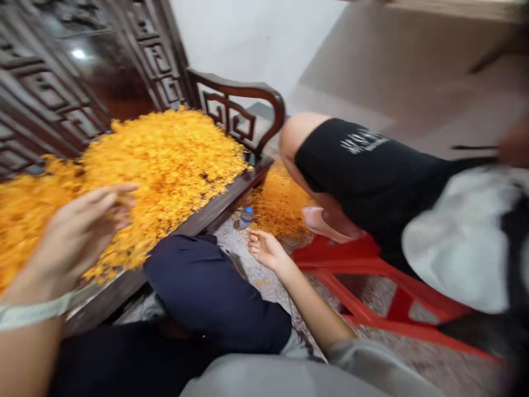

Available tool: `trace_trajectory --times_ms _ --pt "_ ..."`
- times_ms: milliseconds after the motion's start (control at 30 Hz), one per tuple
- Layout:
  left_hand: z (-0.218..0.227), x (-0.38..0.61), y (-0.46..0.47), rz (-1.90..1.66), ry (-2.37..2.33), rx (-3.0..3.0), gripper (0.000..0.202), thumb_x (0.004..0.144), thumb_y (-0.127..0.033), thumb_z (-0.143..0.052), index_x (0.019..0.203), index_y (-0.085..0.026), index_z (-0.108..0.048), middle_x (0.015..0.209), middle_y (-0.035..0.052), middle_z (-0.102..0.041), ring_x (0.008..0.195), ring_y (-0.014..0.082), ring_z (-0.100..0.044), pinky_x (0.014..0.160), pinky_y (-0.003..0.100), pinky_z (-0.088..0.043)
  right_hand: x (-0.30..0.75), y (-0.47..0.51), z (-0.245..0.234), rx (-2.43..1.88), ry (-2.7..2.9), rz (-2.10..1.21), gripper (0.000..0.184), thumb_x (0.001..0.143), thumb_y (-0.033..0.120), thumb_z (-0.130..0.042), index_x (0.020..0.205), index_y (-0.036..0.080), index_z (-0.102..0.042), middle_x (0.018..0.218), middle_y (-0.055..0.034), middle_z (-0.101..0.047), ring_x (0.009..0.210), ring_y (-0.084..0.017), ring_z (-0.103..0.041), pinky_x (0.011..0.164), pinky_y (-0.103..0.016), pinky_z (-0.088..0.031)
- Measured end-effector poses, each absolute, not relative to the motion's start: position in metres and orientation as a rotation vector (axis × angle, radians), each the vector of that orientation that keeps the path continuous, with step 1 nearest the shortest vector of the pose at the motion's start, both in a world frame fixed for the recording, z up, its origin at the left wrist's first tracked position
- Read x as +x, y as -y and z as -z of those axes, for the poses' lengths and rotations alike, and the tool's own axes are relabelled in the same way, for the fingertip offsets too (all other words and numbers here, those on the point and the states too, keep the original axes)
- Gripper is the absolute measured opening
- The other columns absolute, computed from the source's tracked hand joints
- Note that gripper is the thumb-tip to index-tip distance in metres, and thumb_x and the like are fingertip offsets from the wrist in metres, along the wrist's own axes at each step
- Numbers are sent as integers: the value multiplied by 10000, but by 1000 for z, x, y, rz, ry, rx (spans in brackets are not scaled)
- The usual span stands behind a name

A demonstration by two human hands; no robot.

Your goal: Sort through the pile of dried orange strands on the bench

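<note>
My left hand point(93, 220) is over a large heap of orange-yellow flowers or petals point(165, 154) on a dark wooden bench. Its fingers are bent together, and blur hides what they may hold. Beyond my knee, my right hand point(266, 249) hangs above the floor with its fingertips pinched. Anything between them is too small to make out. Near its fingertips a bottle with a blue cap point(247, 216) stands on the floor. Behind that spreads a second orange heap point(283, 204).
The bench point(206, 212) has a carved armrest point(239, 113) and a carved back point(82, 88). At the right sits another person in black shorts point(372, 171), a bare foot or slipper near the floor heap. A red plastic stool point(372, 270) lies close to my right forearm.
</note>
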State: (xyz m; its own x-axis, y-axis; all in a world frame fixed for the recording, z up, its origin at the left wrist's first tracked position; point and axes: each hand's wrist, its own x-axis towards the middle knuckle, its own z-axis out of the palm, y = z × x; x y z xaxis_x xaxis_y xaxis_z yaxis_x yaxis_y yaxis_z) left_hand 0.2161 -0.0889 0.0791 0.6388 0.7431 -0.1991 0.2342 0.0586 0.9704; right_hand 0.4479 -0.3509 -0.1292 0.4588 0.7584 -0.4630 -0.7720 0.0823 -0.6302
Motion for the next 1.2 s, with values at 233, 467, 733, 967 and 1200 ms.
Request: trace_trajectory --times_ms 233,467,733,967,1200 --pt "-65 253 89 -608 -574 1931 291 918 -443 -765 857 -164 -820 859 86 -755 698 155 -564 621 240 -417 425 261 20 -1058 539 -911 344 868 484 -785 1106 261 -675 733 27 -596 548 -107 -434 501 -263 -328" --pt "-50 232 82 -823 -510 2145 281 1004 -324 -634 800 -179 -763 677 21 -673 598 138 -508 580 248 -337 403 201 -23 -1185 901 -773 350 892 552 -768 850 223 -658 749 8 -633 588 -108 -510 568 -279 -417" --pt "-53 213 54 -929 -620 1153 148 940 -249 -705 825 -164 -669 735 31 -650 474 72 -465 449 201 -357 356 200 -9 -1150 839 -965 264 952 494 -712 1056 252 -716 877 -17 -634 642 -131 -517 587 -289 -440" --pt "-66 200 51 -931 -502 701 135 957 -63 -605 877 -170 -588 695 -34 -559 422 21 -381 393 136 -306 333 186 -7 -1312 1316 -766 337 966 488 -715 1230 281 -686 1237 -71 -685 1102 -227 -627 956 -375 -510" --pt "-64 189 37 -1100 -435 521 146 1034 -179 -613 889 -193 -626 925 45 -764 669 88 -676 669 187 -573 320 175 -3 -1121 1023 -1017 385 864 459 -834 1145 232 -699 935 -2 -652 760 -128 -551 728 -273 -482"
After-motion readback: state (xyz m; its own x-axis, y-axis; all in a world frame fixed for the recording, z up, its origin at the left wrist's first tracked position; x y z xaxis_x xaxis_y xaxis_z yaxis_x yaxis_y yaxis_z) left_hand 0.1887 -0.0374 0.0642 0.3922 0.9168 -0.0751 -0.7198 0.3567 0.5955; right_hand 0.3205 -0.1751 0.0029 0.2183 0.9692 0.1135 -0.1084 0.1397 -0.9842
